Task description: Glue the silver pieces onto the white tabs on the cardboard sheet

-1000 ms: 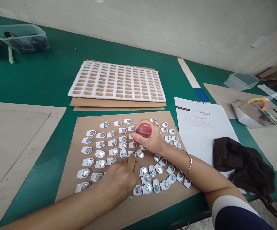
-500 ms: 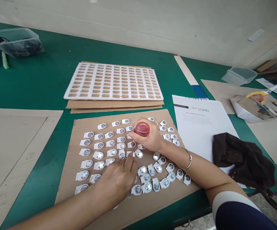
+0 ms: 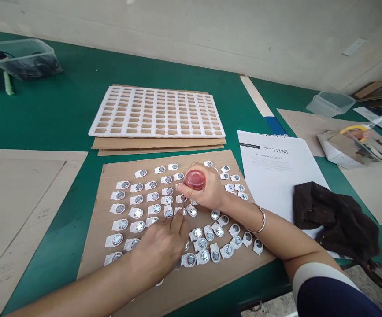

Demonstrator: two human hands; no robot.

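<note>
A reddish bottle point(image 3: 194, 179), its round bottom facing me, sits in my right hand point(image 3: 209, 187), which is closed around it. A thin tip under it reaches down toward a small round metallic piece point(image 3: 183, 211) with a white paper tab. My left hand point(image 3: 166, 240) is closed, fingertips bunched at that same piece. A pale, narrow end of something point(image 3: 178, 265) pokes out below the left hand; the rest is hidden. Rows of similar tabbed pieces point(image 3: 138, 226) lie around both hands on a cardboard sheet point(image 3: 93, 246).
Behind the sheet, a white gridded tray point(image 3: 129, 112) rests on stacked cardboard point(image 3: 157, 144). To the right are a printed paper sheet point(image 3: 270, 176), a dark cloth point(image 3: 332, 220) and an opened box point(image 3: 339, 152). A clear plastic bin point(image 3: 28, 59) stands at back left.
My right hand and the bottle have shifted very slightly left, and the thin tip now shows more clearly above the piece. The left hand stays almost in place.
</note>
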